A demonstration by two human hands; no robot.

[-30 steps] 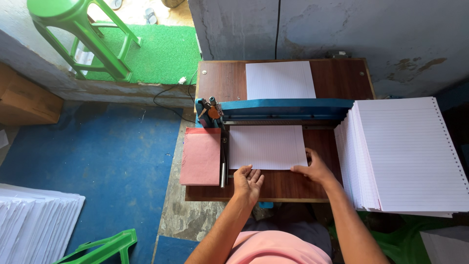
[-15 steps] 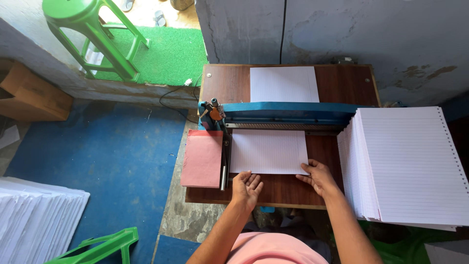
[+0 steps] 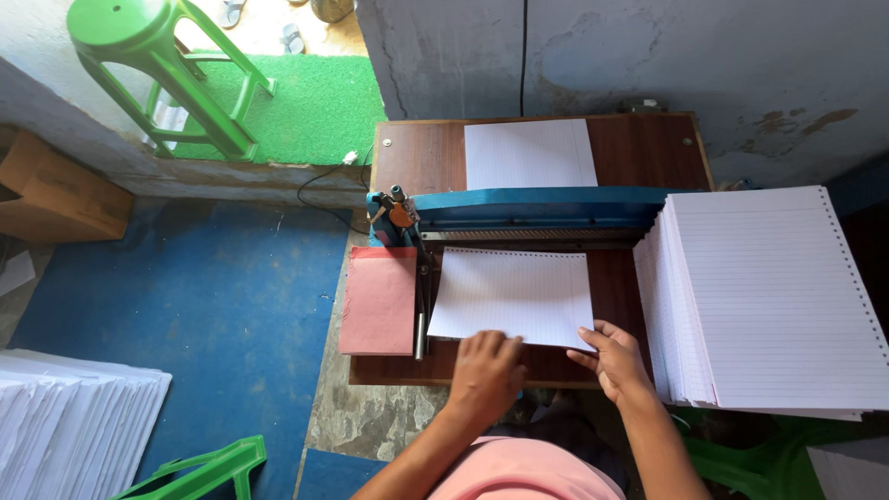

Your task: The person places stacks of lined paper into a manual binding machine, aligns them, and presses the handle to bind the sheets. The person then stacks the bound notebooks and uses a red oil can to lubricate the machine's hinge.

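Head view, looking straight down: a brown wooden table (image 3: pixel 648 153) in the middle of the frame, with a blue punching machine (image 3: pixel 537 211) lying across it. One ruled sheet stack (image 3: pixel 514 296) sits just below the machine, its near edge under both hands. Left hand (image 3: pixel 486 368) lies flat on that edge, fingers spread and pressing down, not gripping anything. Right hand (image 3: pixel 613 356) is at the lower right corner of the stack, fingers loosely curled against it; can't tell if it pinches the paper. One more ruled sheet (image 3: pixel 530 154) lies above the machine. A pink pad (image 3: pixel 378 300) sits left of the stack. One big fanned pile of ruled paper (image 3: pixel 778 296) is at right, another white pile (image 3: pixel 65 431) at lower left. One brown cardboard box (image 3: pixel 51 190) at the left edge, one green stool (image 3: pixel 153 65) upper left.
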